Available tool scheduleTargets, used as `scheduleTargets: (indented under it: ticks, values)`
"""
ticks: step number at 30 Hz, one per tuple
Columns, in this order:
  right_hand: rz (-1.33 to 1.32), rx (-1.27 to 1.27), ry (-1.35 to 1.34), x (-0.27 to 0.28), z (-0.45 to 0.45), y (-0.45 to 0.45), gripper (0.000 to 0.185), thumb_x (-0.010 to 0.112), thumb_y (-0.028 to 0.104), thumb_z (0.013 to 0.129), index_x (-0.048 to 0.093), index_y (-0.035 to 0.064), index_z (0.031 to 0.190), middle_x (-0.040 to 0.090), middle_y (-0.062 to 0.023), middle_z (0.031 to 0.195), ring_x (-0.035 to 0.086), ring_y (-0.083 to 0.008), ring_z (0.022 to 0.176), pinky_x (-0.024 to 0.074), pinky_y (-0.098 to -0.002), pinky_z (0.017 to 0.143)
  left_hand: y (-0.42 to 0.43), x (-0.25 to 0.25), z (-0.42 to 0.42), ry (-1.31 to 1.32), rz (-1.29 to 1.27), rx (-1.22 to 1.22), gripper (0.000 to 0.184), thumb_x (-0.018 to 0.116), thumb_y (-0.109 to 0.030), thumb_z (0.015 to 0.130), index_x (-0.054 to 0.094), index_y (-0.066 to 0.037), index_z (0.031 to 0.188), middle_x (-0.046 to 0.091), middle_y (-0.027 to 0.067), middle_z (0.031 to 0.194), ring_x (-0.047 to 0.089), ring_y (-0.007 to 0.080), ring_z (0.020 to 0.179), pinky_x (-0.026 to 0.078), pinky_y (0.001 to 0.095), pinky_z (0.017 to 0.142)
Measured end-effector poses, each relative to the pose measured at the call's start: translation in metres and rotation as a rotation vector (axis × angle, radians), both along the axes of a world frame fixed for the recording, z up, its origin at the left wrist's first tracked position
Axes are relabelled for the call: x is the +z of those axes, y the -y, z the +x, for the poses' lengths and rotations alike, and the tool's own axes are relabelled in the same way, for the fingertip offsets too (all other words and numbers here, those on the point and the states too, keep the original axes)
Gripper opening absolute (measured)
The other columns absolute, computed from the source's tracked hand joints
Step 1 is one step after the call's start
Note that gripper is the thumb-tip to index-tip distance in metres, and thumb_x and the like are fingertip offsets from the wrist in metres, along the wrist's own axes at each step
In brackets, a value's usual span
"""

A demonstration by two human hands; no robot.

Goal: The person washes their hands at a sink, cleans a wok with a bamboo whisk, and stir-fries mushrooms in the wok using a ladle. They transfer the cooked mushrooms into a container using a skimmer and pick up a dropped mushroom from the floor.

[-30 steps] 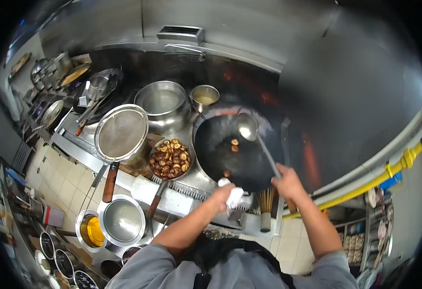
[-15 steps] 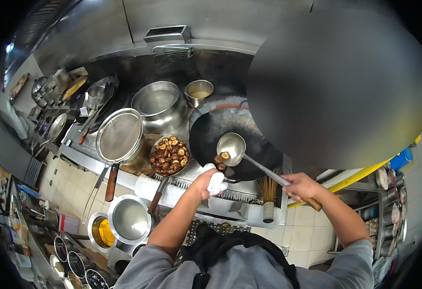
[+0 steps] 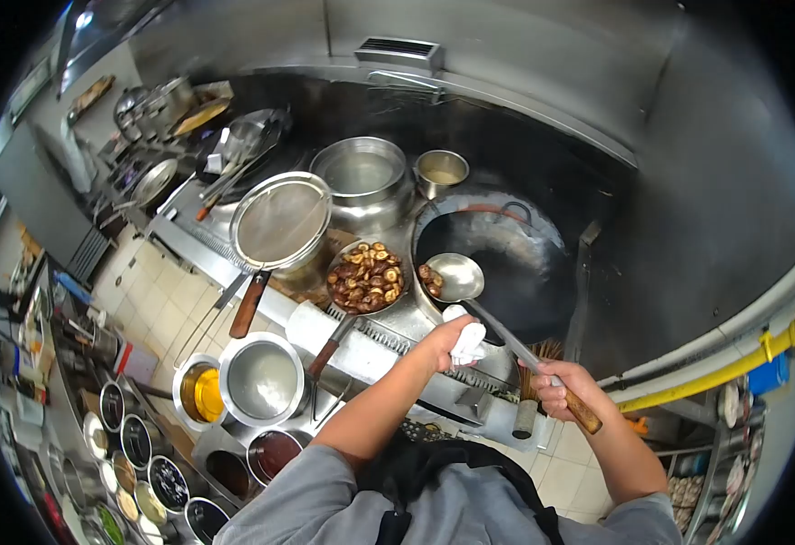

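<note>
My left hand [image 3: 447, 345] is closed on a folded white cloth [image 3: 467, 340] at the near edge of the black wok [image 3: 524, 291]. The wok handle there is hidden. My right hand [image 3: 562, 391] grips the wooden handle of a long metal ladle [image 3: 459, 275], whose bowl rests low at the wok's left side. Several brown mushrooms [image 3: 430, 280] lie against the left of that bowl. Left of the wok, a round long-handled strainer [image 3: 366, 311] is heaped with glossy cut mushrooms [image 3: 365, 272].
A fine-mesh strainer [image 3: 282, 221] sits over a pot on the left. Behind are a large steel pot [image 3: 359, 173] and a small pot [image 3: 441, 173]. A bamboo brush [image 3: 526, 413] lies near my right hand. Nearer left stand a steel bowl [image 3: 263, 381] and a pot of yellow oil [image 3: 202, 395].
My view has swung left, so the stove appears farther right. The ladle bowl and the loose mushrooms are nearer the wok's left side. Both hands keep their holds.
</note>
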State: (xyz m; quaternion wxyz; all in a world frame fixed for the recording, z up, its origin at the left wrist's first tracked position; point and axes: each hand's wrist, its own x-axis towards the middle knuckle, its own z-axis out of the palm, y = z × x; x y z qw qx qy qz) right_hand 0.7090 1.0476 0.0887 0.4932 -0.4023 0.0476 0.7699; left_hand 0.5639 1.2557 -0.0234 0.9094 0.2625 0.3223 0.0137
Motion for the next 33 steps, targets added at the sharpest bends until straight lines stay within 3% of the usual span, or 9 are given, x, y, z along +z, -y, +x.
scheduleTargets:
  ticks: [4, 9, 10, 13, 16, 21, 23, 26, 33]
  values:
    - [0.032, -0.026, 0.173, 0.012, -0.017, -0.017, 0.025, 0.051, 0.013, 0.089, 0.051, 0.0114, 0.115, 0.048, -0.0011, 0.068, 0.039, -0.006, 0.042, 0.0301, -0.0217, 0.035, -0.008, -0.001, -0.042, 0.068, 0.094, 0.01, 0.032, 0.07, -0.036, 0.08, 0.062, -0.007, 0.087, 0.064, 0.0065, 0.076, 0.064, 0.0203, 0.065, 0.054, 0.0352, 0.058]
    - [0.1, 0.041, 0.362, 0.043, -0.046, -0.055, 0.044, 0.052, 0.01, 0.088, 0.044, 0.0094, 0.132, 0.048, -0.0018, 0.067, 0.04, -0.0084, 0.04, 0.0314, -0.0233, 0.034, -0.056, 0.04, -0.169, -0.621, 1.02, 0.308, 0.071, 0.076, -0.053, 0.068, 0.062, 0.01, 0.099, 0.067, 0.0191, 0.093, 0.066, 0.0226, 0.086, 0.053, 0.0345, 0.073]
    - [0.127, 0.099, 0.491, 0.044, -0.055, -0.066, 0.048, 0.053, 0.009, 0.087, 0.043, 0.0088, 0.134, 0.049, -0.002, 0.067, 0.041, -0.009, 0.04, 0.0325, -0.0241, 0.034, -0.093, -0.028, -0.198, -0.705, 1.001, 0.298, 0.071, 0.073, -0.055, 0.069, 0.063, 0.011, 0.094, 0.067, 0.0204, 0.089, 0.067, 0.0229, 0.082, 0.053, 0.0322, 0.07]
    - [0.159, 0.228, 0.725, 0.028, -0.079, -0.101, 0.051, 0.057, 0.008, 0.086, 0.044, 0.0062, 0.135, 0.053, -0.0036, 0.07, 0.044, -0.0104, 0.041, 0.0366, -0.0252, 0.036, -0.131, -0.066, -0.262, -0.397, 0.479, 0.341, 0.065, 0.064, -0.055, 0.08, 0.062, 0.007, 0.103, 0.068, 0.0166, 0.087, 0.068, 0.0224, 0.073, 0.054, 0.0295, 0.065]
    - [0.519, 0.429, 1.804, -0.038, -0.088, -0.117, 0.059, 0.062, 0.015, 0.081, 0.042, 0.005, 0.135, 0.067, -0.0208, 0.089, 0.067, -0.0321, 0.073, 0.0523, -0.0385, 0.071, -0.126, -0.095, -0.275, 0.329, -0.153, 0.212, 0.076, 0.05, -0.064, 0.083, 0.052, 0.0, 0.124, 0.055, 0.0259, 0.12, 0.054, 0.037, 0.113, 0.044, 0.0557, 0.093]
    - [0.154, 0.653, 1.963, -0.01, -0.12, -0.124, 0.06, 0.061, 0.016, 0.078, 0.043, 0.0104, 0.135, 0.063, -0.0271, 0.096, 0.061, -0.0425, 0.09, 0.048, -0.0463, 0.083, -0.104, -0.143, -0.228, 0.64, -0.465, 0.275, 0.092, 0.055, -0.071, 0.072, 0.042, -0.005, 0.135, 0.037, 0.0311, 0.137, 0.034, 0.0524, 0.125, 0.024, 0.0624, 0.104]
    - [0.173, 0.614, 1.946, -0.01, -0.121, -0.124, 0.061, 0.061, 0.016, 0.079, 0.041, 0.0104, 0.136, 0.063, -0.0273, 0.095, 0.062, -0.0416, 0.089, 0.0485, -0.0458, 0.083, -0.1, -0.144, -0.205, 0.667, -0.717, 0.251, 0.062, 0.062, -0.05, 0.076, 0.055, -0.005, 0.118, 0.057, 0.0234, 0.111, 0.055, 0.0392, 0.106, 0.048, 0.0504, 0.084]
    - [0.21, 0.604, 2.024, -0.014, -0.123, -0.125, 0.061, 0.061, 0.016, 0.078, 0.042, 0.0108, 0.136, 0.063, -0.0268, 0.096, 0.062, -0.0411, 0.088, 0.0491, -0.0453, 0.082, -0.089, -0.102, -0.184, 0.117, -0.195, 0.315, 0.035, 0.062, -0.035, 0.078, 0.062, -0.005, 0.095, 0.065, 0.0069, 0.074, 0.065, 0.021, 0.06, 0.052, 0.032, 0.051]
    - [0.198, 0.507, 1.812, -0.001, -0.123, -0.129, 0.061, 0.061, 0.013, 0.078, 0.042, 0.011, 0.136, 0.062, -0.025, 0.104, 0.062, -0.0401, 0.089, 0.0494, -0.0435, 0.083, -0.073, -0.095, -0.204, 0.013, -0.044, 0.237, 0.036, 0.062, -0.034, 0.077, 0.062, -0.003, 0.095, 0.066, 0.0084, 0.076, 0.066, 0.0226, 0.062, 0.053, 0.0334, 0.049]
